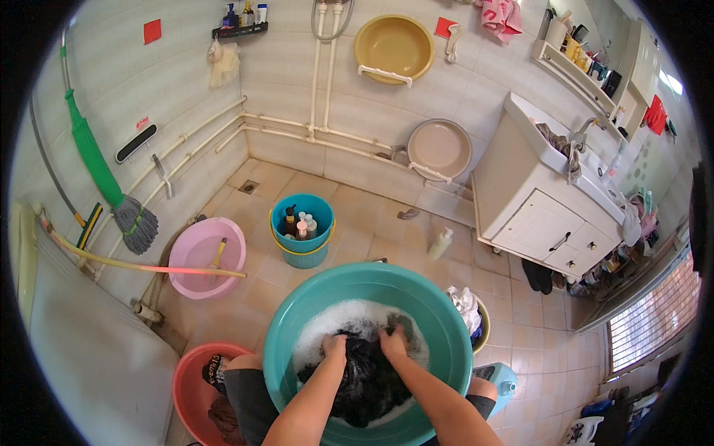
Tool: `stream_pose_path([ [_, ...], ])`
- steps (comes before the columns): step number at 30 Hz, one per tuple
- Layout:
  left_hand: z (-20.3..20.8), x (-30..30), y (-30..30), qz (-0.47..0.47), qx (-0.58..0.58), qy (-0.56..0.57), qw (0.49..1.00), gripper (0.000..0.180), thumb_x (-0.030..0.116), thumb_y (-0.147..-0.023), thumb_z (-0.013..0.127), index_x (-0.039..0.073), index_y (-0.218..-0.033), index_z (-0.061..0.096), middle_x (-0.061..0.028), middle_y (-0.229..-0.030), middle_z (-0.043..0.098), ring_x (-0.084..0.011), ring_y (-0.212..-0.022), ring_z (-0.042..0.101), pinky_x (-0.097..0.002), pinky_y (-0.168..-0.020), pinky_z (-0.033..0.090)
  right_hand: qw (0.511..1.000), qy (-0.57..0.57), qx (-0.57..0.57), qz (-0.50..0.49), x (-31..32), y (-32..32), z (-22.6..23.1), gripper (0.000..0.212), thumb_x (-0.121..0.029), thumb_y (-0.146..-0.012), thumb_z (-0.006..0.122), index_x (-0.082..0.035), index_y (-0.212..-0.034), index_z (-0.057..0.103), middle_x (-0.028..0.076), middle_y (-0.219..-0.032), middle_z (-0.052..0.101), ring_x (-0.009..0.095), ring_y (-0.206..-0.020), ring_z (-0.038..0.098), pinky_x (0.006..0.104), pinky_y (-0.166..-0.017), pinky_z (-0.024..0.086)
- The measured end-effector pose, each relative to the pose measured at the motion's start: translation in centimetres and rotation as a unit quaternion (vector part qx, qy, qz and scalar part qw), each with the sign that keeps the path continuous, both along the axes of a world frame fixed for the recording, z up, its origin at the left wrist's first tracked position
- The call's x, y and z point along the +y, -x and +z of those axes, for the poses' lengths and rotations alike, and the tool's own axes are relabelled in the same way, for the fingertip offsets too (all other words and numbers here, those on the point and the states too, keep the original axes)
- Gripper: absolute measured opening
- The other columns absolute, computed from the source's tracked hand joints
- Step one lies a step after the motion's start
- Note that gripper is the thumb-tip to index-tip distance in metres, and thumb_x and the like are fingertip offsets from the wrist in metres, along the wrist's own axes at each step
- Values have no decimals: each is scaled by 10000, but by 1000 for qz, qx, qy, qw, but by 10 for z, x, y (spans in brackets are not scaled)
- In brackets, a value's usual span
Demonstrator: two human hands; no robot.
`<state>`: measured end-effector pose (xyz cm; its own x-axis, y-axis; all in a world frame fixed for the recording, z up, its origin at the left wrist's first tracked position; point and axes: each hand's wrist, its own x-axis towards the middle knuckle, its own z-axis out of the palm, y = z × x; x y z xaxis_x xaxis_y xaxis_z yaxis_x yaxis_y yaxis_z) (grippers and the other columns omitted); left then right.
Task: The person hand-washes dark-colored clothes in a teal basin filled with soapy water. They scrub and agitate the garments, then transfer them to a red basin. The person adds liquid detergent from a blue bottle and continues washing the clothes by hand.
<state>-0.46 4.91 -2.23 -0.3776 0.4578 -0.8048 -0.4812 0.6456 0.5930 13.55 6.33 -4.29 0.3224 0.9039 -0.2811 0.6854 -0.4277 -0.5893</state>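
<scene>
A large teal basin (286, 320) stands between my knees, with white suds (316, 325) floating on its water. Bunched in the middle is a soaked black garment (364, 386), partly under the foam. My left hand (335, 346) grips its far left edge, fingers curled into the cloth. Across from it, my right hand (393, 343) is closed on the far right part of the same garment, its fingertips hidden by cloth and foam. A short gap separates the two hands.
Left of the basin stands a red tub (186, 386) with dark clothes. Beyond are a pink basin (186, 256) holding a brush, a blue bucket (301, 259) of bottles, and a pump bottle (440, 243). At right are a laundry-filled bowl (483, 327) and a blue jug (500, 386).
</scene>
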Motion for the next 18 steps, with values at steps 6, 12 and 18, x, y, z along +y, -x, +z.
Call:
stream_pose_path([
  [6,-51,0,14,-87,-272,-132,949,641,408,-811,533,45,-1291,310,-134,-1251,394,-234,-1086,428,-384,-871,355,960,-99,150,216,-57,73,93,261,-302,-783,553,-64,-889,561,218,-786,584,380,-736,568,430,-651,451],
  [12,-107,6,-4,-108,-261,-206,937,603,425,-827,495,30,-1260,351,-146,-1218,416,-237,-1051,451,-377,-854,369,950,-156,32,268,-34,68,68,326,-343,-816,501,-39,-757,605,224,-704,578,387,-636,568,437,-577,464],
  [18,-3,8,-10,-60,-62,-63,994,582,343,-749,623,-30,-1162,450,-176,-1192,444,-264,-1055,446,-371,-857,365,993,-80,33,75,17,24,26,467,-417,-842,433,20,-823,596,230,-788,590,382,-755,567,437,-678,442],
])
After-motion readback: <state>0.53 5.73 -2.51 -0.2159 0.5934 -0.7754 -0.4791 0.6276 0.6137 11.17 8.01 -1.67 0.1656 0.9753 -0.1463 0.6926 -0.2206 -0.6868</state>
